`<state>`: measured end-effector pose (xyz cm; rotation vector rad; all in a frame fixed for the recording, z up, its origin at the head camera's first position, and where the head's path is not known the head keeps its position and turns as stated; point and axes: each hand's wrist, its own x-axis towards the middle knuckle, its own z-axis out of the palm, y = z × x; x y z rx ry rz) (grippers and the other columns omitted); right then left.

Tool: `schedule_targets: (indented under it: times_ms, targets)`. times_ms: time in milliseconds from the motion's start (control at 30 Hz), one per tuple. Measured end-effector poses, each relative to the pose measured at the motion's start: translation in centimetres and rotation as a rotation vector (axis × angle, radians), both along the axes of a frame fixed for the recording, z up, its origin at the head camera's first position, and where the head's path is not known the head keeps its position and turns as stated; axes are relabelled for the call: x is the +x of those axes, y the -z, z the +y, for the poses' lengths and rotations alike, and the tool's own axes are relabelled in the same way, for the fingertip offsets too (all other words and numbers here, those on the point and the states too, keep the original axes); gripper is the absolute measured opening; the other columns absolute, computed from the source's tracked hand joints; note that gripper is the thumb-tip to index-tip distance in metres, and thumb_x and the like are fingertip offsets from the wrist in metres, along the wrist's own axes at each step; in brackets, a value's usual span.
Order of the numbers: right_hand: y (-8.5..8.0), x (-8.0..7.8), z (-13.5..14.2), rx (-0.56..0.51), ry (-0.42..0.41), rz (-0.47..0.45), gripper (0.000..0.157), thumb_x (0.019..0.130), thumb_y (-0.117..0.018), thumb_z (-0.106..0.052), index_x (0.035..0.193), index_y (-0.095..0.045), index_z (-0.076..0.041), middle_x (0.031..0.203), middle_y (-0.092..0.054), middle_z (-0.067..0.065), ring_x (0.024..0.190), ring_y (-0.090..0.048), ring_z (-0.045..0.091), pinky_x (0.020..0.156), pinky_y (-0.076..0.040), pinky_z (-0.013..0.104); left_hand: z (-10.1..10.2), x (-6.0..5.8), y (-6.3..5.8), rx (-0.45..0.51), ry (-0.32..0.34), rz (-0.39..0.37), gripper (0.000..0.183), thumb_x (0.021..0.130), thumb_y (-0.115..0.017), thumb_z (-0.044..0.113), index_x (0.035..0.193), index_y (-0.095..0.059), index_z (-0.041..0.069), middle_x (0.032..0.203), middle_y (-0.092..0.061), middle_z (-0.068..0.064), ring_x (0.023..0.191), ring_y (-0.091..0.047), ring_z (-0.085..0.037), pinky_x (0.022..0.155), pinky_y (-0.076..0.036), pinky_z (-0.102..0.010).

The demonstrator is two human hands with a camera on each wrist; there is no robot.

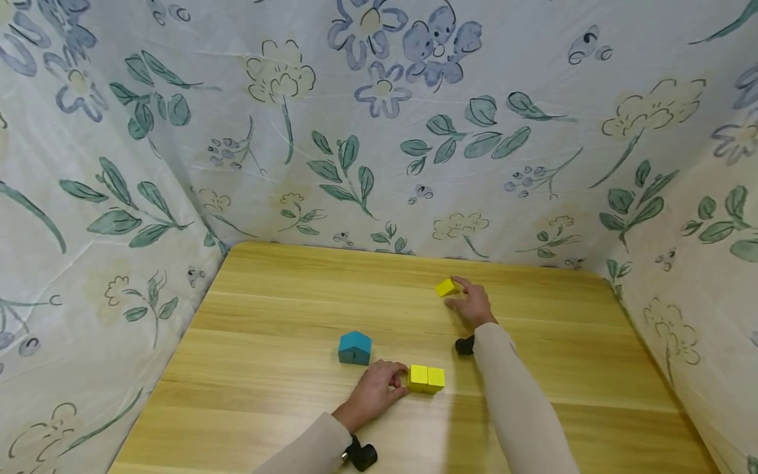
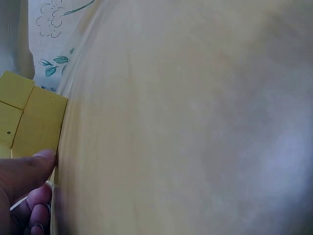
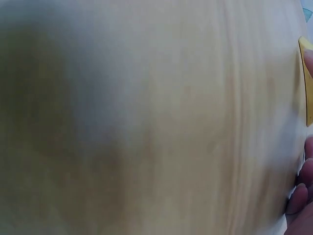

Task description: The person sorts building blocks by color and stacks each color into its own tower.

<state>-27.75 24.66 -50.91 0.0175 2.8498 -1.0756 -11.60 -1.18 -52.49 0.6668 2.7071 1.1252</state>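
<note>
Near the table's front middle, my left hand (image 1: 374, 392) has its thumb and fingers at the left end of joined yellow blocks (image 1: 426, 378). In the left wrist view, the thumb (image 2: 34, 169) presses the yellow blocks (image 2: 39, 122), whose seams show several pieces together. Farther back and to the right, my right hand (image 1: 472, 304) pinches a single yellow block (image 1: 447, 287) between thumb and fingers. Only a sliver of that yellow block (image 3: 309, 88) shows at the right wrist view's edge. A blue house-shaped block (image 1: 354, 348) stands left of and behind the joined yellow blocks.
The wooden table (image 1: 284, 303) has a floral cloth (image 1: 355, 164) hanging behind it and along both sides. Black wrist cameras (image 1: 361, 455) sit on both wrists, close to the tabletop.
</note>
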Motion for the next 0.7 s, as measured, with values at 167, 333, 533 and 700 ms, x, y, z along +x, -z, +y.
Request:
schedule_targets:
  times_ms: [167, 333, 533, 700]
  targets:
    - [0.05, -0.09, -0.13, 0.015, 0.037, -0.019, 0.054, 0.083, -0.066, -0.028, 0.132, -0.046, -0.016, 0.122, -0.04, 0.024, 0.112, -0.037, 0.039, 0.09, -0.028, 0.057, 0.04, 0.0, -0.3, -0.005, -0.002, -0.022, 0.032, 0.079, -0.07, 0.025, 0.107, -0.062, 0.012, 0.07, -0.048, 0.017, 0.07, -0.042, 0.0, 0.066, -0.037, -0.018]
    - [0.05, 0.14, -0.32, -0.042, 0.1, -0.031, 0.044, 0.081, -0.069, -0.024, 0.12, -0.053, -0.009, 0.12, -0.041, 0.022, 0.111, -0.037, 0.037, 0.091, -0.031, 0.053, 0.05, -0.04, -0.37, -0.009, -0.002, -0.031, 0.032, 0.079, -0.07, 0.025, 0.108, -0.062, 0.012, 0.07, -0.048, 0.017, 0.07, -0.042, 0.0, 0.066, -0.037, -0.018]
    - [0.11, 0.34, -0.44, -0.051, 0.123, -0.027, 0.044, 0.079, -0.071, -0.024, 0.117, -0.056, -0.006, 0.119, -0.044, 0.022, 0.11, -0.037, 0.037, 0.093, -0.03, 0.053, 0.0, -0.06, -0.35, -0.013, 0.0, -0.036, 0.033, 0.079, -0.07, 0.025, 0.108, -0.062, 0.012, 0.07, -0.048, 0.016, 0.07, -0.042, 0.0, 0.066, -0.037, -0.018]
    - [0.06, 0.44, -0.39, -0.053, 0.097, 0.004, 0.046, 0.078, -0.071, -0.022, 0.117, -0.058, -0.003, 0.118, -0.047, 0.023, 0.109, -0.04, 0.037, 0.094, -0.028, 0.053, -0.09, -0.16, -0.45, -0.017, -0.004, -0.037, 0.033, 0.079, -0.07, 0.025, 0.108, -0.062, 0.011, 0.07, -0.048, 0.016, 0.071, -0.042, 0.0, 0.066, -0.037, -0.018]
